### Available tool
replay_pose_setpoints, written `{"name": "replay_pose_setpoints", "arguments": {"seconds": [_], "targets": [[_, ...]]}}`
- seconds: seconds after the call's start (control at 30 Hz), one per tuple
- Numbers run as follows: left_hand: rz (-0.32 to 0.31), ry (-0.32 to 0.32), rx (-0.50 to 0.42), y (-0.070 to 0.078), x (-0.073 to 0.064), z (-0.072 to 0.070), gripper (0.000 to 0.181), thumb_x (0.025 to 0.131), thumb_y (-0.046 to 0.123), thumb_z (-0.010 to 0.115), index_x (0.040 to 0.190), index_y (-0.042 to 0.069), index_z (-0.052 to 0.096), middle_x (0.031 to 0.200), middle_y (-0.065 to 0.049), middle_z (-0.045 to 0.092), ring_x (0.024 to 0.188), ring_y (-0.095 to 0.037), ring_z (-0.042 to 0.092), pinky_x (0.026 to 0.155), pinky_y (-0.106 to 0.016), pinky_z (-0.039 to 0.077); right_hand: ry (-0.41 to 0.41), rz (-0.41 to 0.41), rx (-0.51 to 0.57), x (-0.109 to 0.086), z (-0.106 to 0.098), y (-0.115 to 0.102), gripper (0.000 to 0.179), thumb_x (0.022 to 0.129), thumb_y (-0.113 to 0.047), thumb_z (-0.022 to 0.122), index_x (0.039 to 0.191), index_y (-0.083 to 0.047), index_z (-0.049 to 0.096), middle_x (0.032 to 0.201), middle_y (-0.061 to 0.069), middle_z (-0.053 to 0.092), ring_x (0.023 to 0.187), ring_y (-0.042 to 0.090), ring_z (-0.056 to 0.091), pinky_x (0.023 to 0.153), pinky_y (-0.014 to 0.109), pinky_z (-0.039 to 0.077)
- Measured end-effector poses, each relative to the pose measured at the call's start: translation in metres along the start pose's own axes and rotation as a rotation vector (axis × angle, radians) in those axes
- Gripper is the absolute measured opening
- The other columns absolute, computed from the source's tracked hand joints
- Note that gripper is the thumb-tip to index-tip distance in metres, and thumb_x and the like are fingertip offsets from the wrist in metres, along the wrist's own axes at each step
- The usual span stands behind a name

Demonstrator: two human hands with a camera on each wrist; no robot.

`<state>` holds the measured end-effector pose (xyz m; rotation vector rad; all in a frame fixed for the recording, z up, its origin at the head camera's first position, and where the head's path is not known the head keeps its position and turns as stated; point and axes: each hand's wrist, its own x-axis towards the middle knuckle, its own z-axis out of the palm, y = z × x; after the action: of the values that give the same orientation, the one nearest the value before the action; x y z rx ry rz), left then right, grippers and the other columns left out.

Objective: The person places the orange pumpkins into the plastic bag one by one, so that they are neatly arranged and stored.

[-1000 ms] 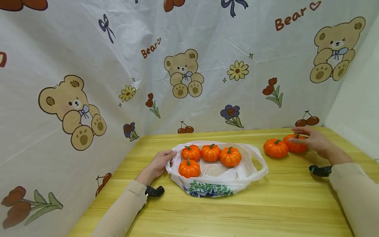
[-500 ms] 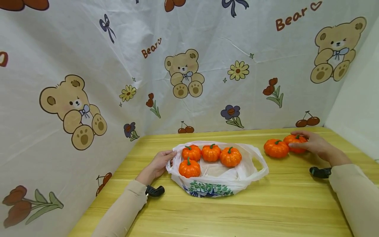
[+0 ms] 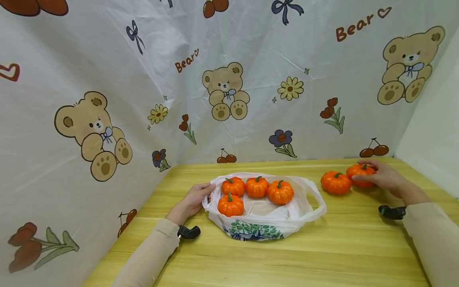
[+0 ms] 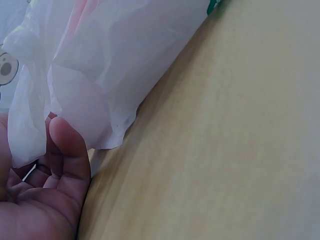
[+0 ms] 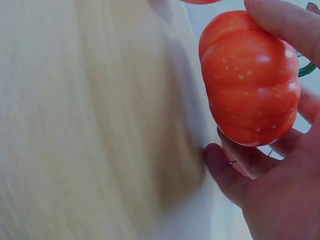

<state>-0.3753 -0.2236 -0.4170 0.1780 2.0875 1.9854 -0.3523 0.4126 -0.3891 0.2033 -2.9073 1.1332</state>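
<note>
A white plastic bag (image 3: 301, 213) with a green tree print lies spread on the table, its mouth facing up. Several small orange pumpkins (image 3: 231, 206) with green stems sit inside it. At the bag's left end my left hand (image 3: 193, 199) holds the left handle (image 4: 30, 95), which runs between thumb and curled fingers in the left wrist view. Far to the right, my right hand (image 3: 391, 181) grips another pumpkin (image 5: 250, 80), thumb on one side and fingers on the other. Just left of that one, a second loose pumpkin (image 3: 336, 183) stands on the table.
The wooden table (image 3: 251, 263) meets a bear-print sheet (image 3: 251, 135) at the back and left. A white wall (image 3: 434, 147) stands at the right. Black devices (image 3: 392, 212) are worn at both wrists. The bag's right handle (image 3: 319, 203) stands out as a loop.
My right hand has come down from above the far-right pumpkin and closed its fingers round it. The left hand keeps its hold on the bag. The head view has tilted slightly.
</note>
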Motion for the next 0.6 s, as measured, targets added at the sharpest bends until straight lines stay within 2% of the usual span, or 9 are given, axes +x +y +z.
{"name": "replay_pose_setpoints", "arguments": {"seconds": [0.13, 0.23, 0.3, 0.37, 0.4, 0.5, 0.6], "targets": [[0.0, 0.011, 0.004, 0.0, 0.0, 0.0, 0.041, 0.106, 0.028, 0.06, 0.133, -0.002, 0.061, 0.084, 0.003, 0.062, 0.068, -0.006, 0.056, 0.06, -0.019, 0.054, -0.001, -0.004, 0.014, -0.003, -0.005, -0.003, 0.087, 0.099, -0.043, 0.068, 0.156, 0.004, 0.022, 0.152, 0.049, 0.018, 0.128, 0.06, 0.035, 0.103, 0.072, 0.037], [-0.013, 0.018, 0.007, 0.001, 0.0, 0.001, 0.039, 0.107, 0.026, 0.059, 0.135, -0.002, 0.061, 0.084, 0.003, 0.062, 0.068, -0.007, 0.055, 0.06, -0.019, 0.054, 0.0, -0.018, 0.016, -0.005, -0.007, -0.008, 0.086, 0.1, -0.042, 0.067, 0.156, 0.005, 0.021, 0.153, 0.047, 0.019, 0.127, 0.059, 0.037, 0.094, 0.052, 0.052], [-0.017, 0.022, 0.006, 0.001, 0.0, 0.002, 0.038, 0.107, 0.025, 0.058, 0.135, -0.002, 0.06, 0.084, 0.002, 0.062, 0.068, -0.007, 0.056, 0.06, -0.019, 0.054, 0.003, -0.042, 0.014, -0.007, -0.009, -0.012, 0.084, 0.101, -0.04, 0.066, 0.156, 0.005, 0.021, 0.153, 0.047, 0.02, 0.125, 0.058, 0.038, 0.084, 0.038, 0.053], [-0.015, 0.025, 0.007, 0.001, 0.0, 0.002, 0.038, 0.107, 0.026, 0.058, 0.134, -0.002, 0.061, 0.085, 0.002, 0.062, 0.068, -0.007, 0.056, 0.06, -0.019, 0.054, 0.014, -0.057, 0.009, -0.007, -0.01, -0.018, 0.083, 0.101, -0.04, 0.066, 0.156, 0.003, 0.022, 0.154, 0.045, 0.02, 0.126, 0.058, 0.038, 0.08, 0.033, 0.051], [-0.012, 0.026, 0.009, 0.001, 0.0, 0.002, 0.039, 0.107, 0.026, 0.058, 0.134, -0.002, 0.061, 0.085, 0.002, 0.063, 0.069, -0.007, 0.056, 0.061, -0.019, 0.054, 0.019, -0.065, 0.009, -0.008, -0.011, -0.021, 0.082, 0.101, -0.039, 0.066, 0.156, 0.003, 0.022, 0.154, 0.044, 0.02, 0.126, 0.058, 0.038, 0.082, 0.035, 0.051], [-0.007, 0.028, 0.012, 0.0, 0.001, 0.001, 0.04, 0.106, 0.028, 0.06, 0.133, -0.002, 0.061, 0.086, 0.002, 0.062, 0.07, -0.007, 0.056, 0.061, -0.019, 0.053, 0.026, -0.073, 0.017, -0.009, -0.011, -0.028, 0.082, 0.1, -0.039, 0.066, 0.157, 0.001, 0.022, 0.155, 0.043, 0.021, 0.126, 0.058, 0.038, 0.091, 0.054, 0.051], [-0.006, 0.026, 0.013, 0.001, 0.001, 0.001, 0.04, 0.107, 0.028, 0.059, 0.134, -0.002, 0.061, 0.086, 0.002, 0.062, 0.07, -0.007, 0.056, 0.061, -0.019, 0.053, 0.021, -0.08, 0.022, -0.011, -0.011, -0.036, 0.082, 0.101, -0.039, 0.066, 0.158, 0.0, 0.022, 0.155, 0.041, 0.023, 0.128, 0.058, 0.037, 0.097, 0.071, 0.043]]}}
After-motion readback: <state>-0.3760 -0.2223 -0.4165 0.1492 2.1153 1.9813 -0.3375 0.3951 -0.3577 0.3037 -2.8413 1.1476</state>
